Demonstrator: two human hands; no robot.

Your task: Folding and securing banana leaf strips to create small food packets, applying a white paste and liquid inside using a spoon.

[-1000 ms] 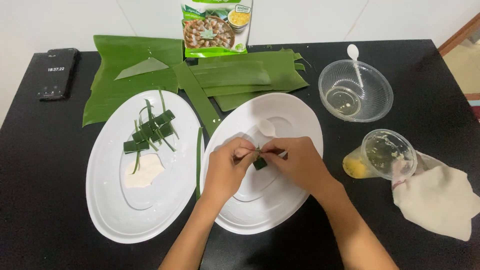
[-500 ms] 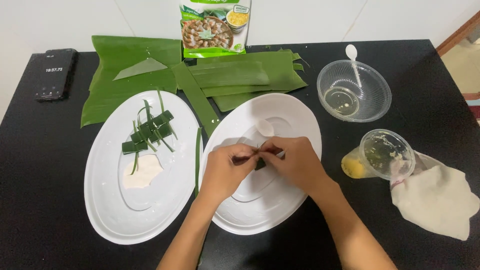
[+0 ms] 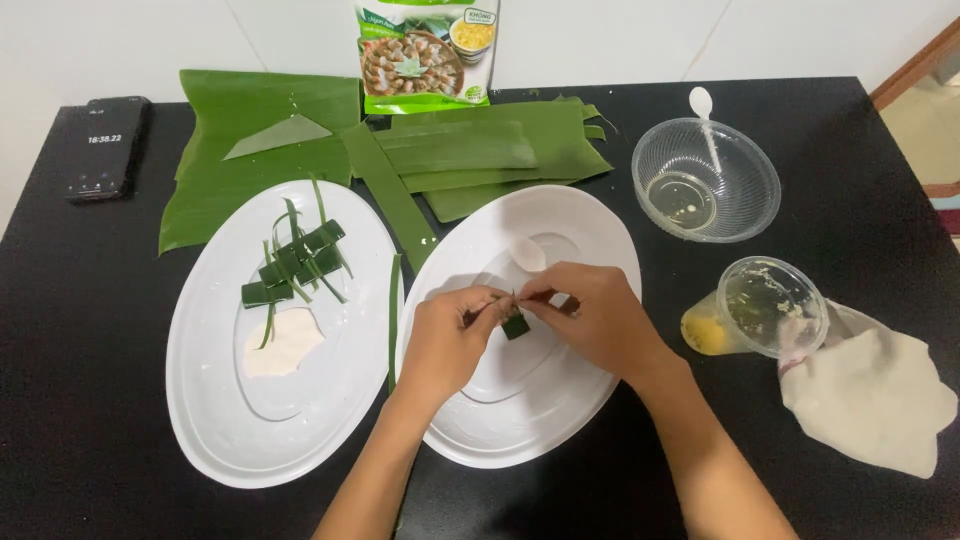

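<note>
Small folded leaf parcel (image 3: pixel 516 325) sits pinched between both hands over the middle of the right white oval plate (image 3: pixel 600 230). Left hand (image 3: pixel 445 340) and right hand (image 3: pixel 590 318) fingertips are closed on it from opposite sides, equally near; its long axis can't be made out.

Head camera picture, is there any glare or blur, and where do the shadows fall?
Head view: sharp overall, even soft light; mild sheen on the right plate and clear bowl; soft shadows under the left hand and right hand, which pinch a small leaf parcel too small to make out in detail.
</note>
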